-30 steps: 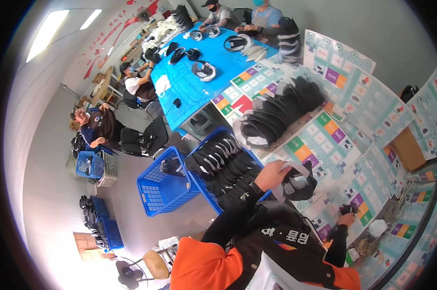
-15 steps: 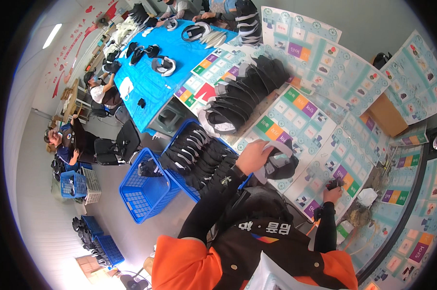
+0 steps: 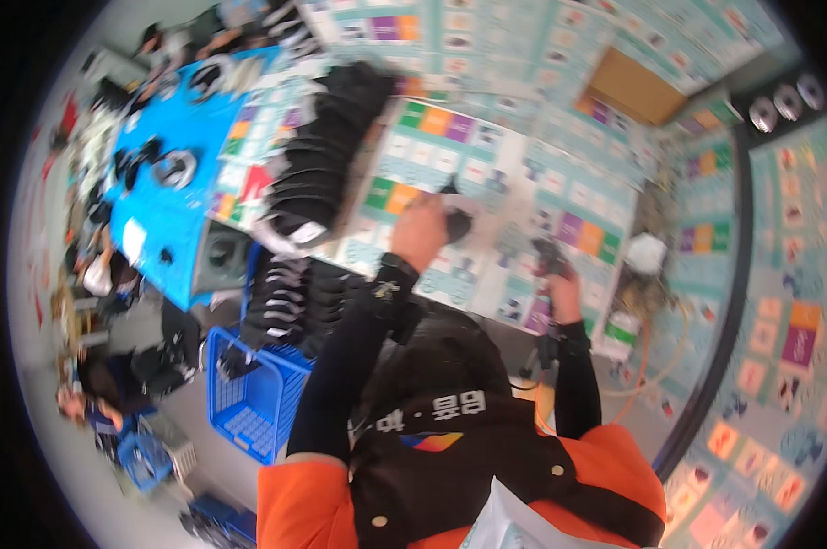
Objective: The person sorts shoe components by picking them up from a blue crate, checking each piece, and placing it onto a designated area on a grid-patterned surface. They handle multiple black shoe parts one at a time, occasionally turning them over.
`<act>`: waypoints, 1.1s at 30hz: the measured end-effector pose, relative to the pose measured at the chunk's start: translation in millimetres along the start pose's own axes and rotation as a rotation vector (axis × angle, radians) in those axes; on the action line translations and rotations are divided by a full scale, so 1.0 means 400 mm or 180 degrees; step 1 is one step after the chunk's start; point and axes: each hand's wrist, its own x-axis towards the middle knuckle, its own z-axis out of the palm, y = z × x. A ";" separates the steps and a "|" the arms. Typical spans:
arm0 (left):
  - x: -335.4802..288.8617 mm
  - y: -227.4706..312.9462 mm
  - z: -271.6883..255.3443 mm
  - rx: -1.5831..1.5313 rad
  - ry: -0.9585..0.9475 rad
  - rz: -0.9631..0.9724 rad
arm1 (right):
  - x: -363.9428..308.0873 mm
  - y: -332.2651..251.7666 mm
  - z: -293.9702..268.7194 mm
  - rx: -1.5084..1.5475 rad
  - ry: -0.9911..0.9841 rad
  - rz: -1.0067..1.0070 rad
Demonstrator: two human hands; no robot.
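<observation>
In my left hand (image 3: 420, 232) is a small black-and-pale curved piece (image 3: 459, 223), resembling a shoe upper, held above the sheet-covered worktop (image 3: 409, 172). My fingers close on its near left edge; motion blurs its details. My right hand (image 3: 565, 293) grips a dark handheld tool (image 3: 549, 256), whose front end points away from me over the worktop. Hand and tool are apart from the curved piece. To the left of my left hand lies a long row of nested black pieces (image 3: 314, 165) with pale edges.
Left of me stand a blue basket (image 3: 248, 398) and more stacked black pieces (image 3: 281, 297). A blue-covered table (image 3: 171, 233) is farther left, with people beyond it. A cardboard piece (image 3: 628, 87) leans at the back right; a thin hose (image 3: 674, 352) hangs at right.
My view has swung, shifting the surroundings leftward. My left hand has carried the curved piece farther over the worktop. My right hand has raised the dark tool, bringing it nearer the piece.
</observation>
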 end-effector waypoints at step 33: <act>0.096 0.022 0.063 0.0043 -0.0817 0.0902 | -0.029 0.001 0.270 -0.1698 0.0119 -0.0247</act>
